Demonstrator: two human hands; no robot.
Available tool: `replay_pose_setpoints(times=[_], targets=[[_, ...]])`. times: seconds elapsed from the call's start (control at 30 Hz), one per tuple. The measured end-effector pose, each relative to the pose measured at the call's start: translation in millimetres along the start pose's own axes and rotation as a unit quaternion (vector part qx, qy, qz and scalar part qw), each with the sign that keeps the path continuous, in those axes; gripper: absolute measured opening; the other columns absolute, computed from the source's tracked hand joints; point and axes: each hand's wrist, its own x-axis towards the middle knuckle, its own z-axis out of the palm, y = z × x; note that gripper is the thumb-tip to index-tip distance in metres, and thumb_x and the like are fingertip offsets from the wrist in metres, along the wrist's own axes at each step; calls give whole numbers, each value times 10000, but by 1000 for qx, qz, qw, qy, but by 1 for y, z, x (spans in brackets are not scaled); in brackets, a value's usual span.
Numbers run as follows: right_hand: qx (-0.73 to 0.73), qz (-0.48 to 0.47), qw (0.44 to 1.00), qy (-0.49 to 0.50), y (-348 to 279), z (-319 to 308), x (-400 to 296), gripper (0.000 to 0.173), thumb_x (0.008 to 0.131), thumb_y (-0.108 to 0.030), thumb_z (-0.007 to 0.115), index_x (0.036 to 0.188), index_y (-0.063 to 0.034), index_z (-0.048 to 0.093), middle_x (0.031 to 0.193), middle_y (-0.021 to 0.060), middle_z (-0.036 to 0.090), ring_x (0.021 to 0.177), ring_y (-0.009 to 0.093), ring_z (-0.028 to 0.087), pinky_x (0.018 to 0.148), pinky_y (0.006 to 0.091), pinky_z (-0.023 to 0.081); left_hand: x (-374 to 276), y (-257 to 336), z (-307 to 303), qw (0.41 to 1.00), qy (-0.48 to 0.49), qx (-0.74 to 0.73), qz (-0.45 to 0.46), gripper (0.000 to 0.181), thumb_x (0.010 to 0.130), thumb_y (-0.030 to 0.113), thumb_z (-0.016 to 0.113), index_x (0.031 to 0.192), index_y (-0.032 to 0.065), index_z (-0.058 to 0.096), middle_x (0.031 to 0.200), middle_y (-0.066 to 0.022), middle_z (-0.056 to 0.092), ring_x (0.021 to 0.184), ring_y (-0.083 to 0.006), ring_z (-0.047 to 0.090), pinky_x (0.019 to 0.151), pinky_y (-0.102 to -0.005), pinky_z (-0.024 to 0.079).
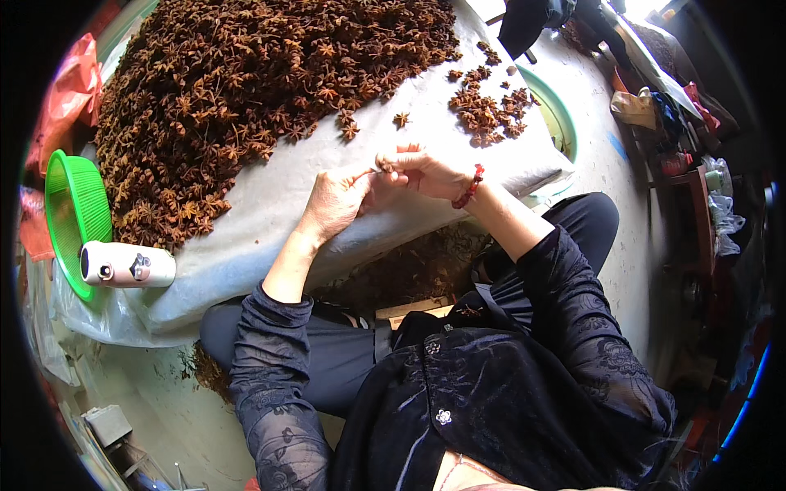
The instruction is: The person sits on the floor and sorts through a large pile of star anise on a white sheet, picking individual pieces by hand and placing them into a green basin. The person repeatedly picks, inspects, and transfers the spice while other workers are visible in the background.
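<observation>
Over the near edge of a plastic-covered table (pixel 258 227), my two hands meet at the fingertips. My right hand (pixel 433 172), with a red bead bracelet at the wrist, pinches a small brown star anise piece (pixel 384 164), mostly covered by the fingers. The thumb and forefinger of my left hand (pixel 334 199) close at the left side of that piece, seemingly on its stem. Beyond them rises a big heap of dried star anise (pixel 264 67). A single star anise (pixel 401 119) lies just past my right hand. Farther right is a small loose pile of star anise (pixel 485 110).
A white flask (pixel 129 265) lies on its side at the table's left corner, against a green plastic basket (pixel 92 208). Red plastic bags (pixel 67 101) are behind it. Past the table's right edge stands a pale green basin (pixel 556 101). Plant debris (pixel 417 264) covers the floor beneath.
</observation>
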Motion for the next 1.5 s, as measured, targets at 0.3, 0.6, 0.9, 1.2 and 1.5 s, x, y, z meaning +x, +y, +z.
replay_pose_setpoints(times=[0.3,0.6,0.9,1.2,1.5], targets=[[-715,-173,668,113,-62,-64,-13,102,872,-127,613,942,-115,686,825,33,668,699,132,623,673,274,521,-40,49,6,978,-162,-79,-103,210,871,108,605,1035,-5,674,713,-19,652,582,-53,547,552,-206,455],[-846,-98,494,175,-46,-31,56,219,728,-73,643,945,-60,670,1002,169,579,975,316,562,867,377,456,-51,32,-6,975,-164,-53,-140,264,884,114,599,1110,-22,623,793,-31,649,642,-59,555,569,-208,463],[-658,-263,670,223,-20,-32,36,168,701,-160,744,748,-9,688,737,163,625,697,269,615,666,359,506,-24,19,6,993,74,-59,-73,315,900,171,603,1125,-50,600,695,-45,629,521,-57,521,491,-207,441],[-282,-80,954,64,-7,53,-1,190,890,-196,639,853,-13,672,664,3,596,551,60,499,491,207,402,-25,14,-4,995,33,-96,-24,200,938,179,575,932,1,665,675,-25,634,552,-66,547,514,-211,452],[-96,64,989,-92,-2,31,-20,224,885,-200,649,950,14,641,736,18,588,612,73,521,544,223,448,-30,11,-4,993,96,66,-13,202,862,114,604,692,17,655,551,-16,596,493,-77,546,487,-226,438]])
